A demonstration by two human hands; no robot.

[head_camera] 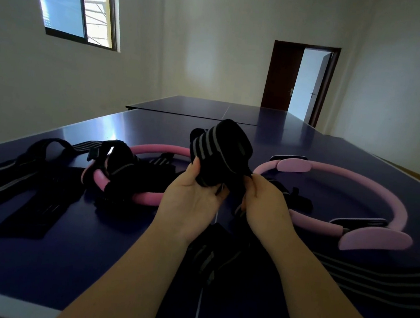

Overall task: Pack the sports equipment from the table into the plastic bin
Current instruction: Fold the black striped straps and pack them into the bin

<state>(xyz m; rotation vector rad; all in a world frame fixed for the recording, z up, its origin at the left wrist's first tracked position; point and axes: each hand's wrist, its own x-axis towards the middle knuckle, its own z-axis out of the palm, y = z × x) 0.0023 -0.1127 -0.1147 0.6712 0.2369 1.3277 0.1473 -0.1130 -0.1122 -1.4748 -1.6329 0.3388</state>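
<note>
One rolled black wrap (220,152) is held above the counter (34,264): the left grip (194,193) curls under it, the right grip (264,204) pinches its loose end. No bin is in view. The roll could spring open if either grip slackens, its tail snagging the pink ring (146,199) left of the left grip.

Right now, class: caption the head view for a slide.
Left hand and right hand grip a rolled strap over a blue table strewn with pink rings and straps.

Probably a bare games room: blue table-tennis table (76,128), window (75,2), door (281,75).
</note>
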